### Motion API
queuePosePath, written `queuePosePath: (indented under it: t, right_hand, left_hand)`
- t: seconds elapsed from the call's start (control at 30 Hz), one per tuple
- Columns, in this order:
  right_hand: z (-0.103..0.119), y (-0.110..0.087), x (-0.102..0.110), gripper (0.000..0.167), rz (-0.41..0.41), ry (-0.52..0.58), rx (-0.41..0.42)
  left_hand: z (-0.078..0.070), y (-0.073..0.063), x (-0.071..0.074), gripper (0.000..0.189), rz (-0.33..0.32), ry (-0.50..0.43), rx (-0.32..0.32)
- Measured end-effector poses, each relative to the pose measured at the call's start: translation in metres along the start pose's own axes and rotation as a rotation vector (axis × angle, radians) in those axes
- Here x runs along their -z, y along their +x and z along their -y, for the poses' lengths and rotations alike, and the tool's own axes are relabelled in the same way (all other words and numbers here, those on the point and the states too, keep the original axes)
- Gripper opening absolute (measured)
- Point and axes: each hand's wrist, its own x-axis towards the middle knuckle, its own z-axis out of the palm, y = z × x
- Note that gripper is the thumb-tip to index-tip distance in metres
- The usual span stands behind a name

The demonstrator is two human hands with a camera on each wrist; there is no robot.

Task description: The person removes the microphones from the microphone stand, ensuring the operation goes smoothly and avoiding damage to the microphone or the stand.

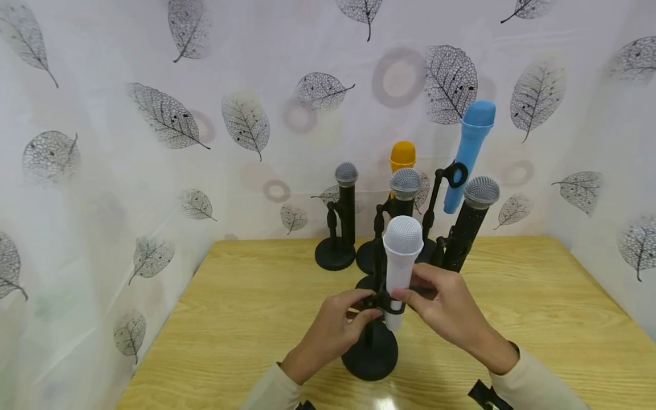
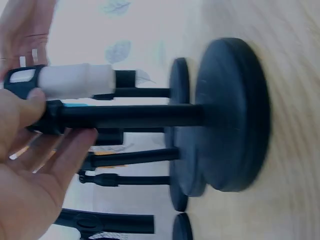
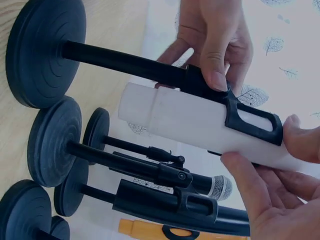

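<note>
A white microphone [image 1: 403, 245] sits in the ring clip of a black microphone stand [image 1: 370, 356] near the table's middle, its head up and its body through the clip. My left hand [image 1: 338, 322] pinches the stand at its clip joint between thumb and fingers, as the left wrist view also shows. With thumb and fingers my right hand [image 1: 448, 304] holds the white microphone's body just by the clip [image 3: 254, 122]. The lower end of the microphone [image 3: 137, 107] sticks out below the clip, beside the stand's pole.
Behind stand several microphones on black stands: a small black one [image 1: 347, 199], an orange one [image 1: 402, 154], a blue one [image 1: 470, 151] leaning right, and a silver-headed black one [image 1: 468, 228] at right. A leaf-patterned sheet [image 1: 266, 188] hangs behind the wooden table [image 1: 246, 319].
</note>
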Motion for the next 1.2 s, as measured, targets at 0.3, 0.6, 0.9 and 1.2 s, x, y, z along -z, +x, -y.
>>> queuePosePath:
  t: [0.3,0.6,0.9,1.2]
  right_hand:
    - [-0.004,-0.001,-0.001,0.033,0.004,0.047,-0.014]
    - [0.001,0.000,-0.005,0.025,-0.060,-0.005,0.016]
    - [0.011,0.007,0.007,0.025,-0.037,0.008,0.000]
    - [-0.001,0.001,0.009,0.036,0.061,0.097,-0.129]
  left_hand:
    - [-0.009,0.004,0.003,0.025,-0.055,0.011,-0.099]
    - [-0.002,0.004,-0.002,0.022,-0.078,0.159,-0.261]
    - [-0.002,0.006,-0.003,0.021,-0.074,0.170,-0.263]
    - [0.001,0.005,-0.007,0.023,-0.106,0.113,-0.236]
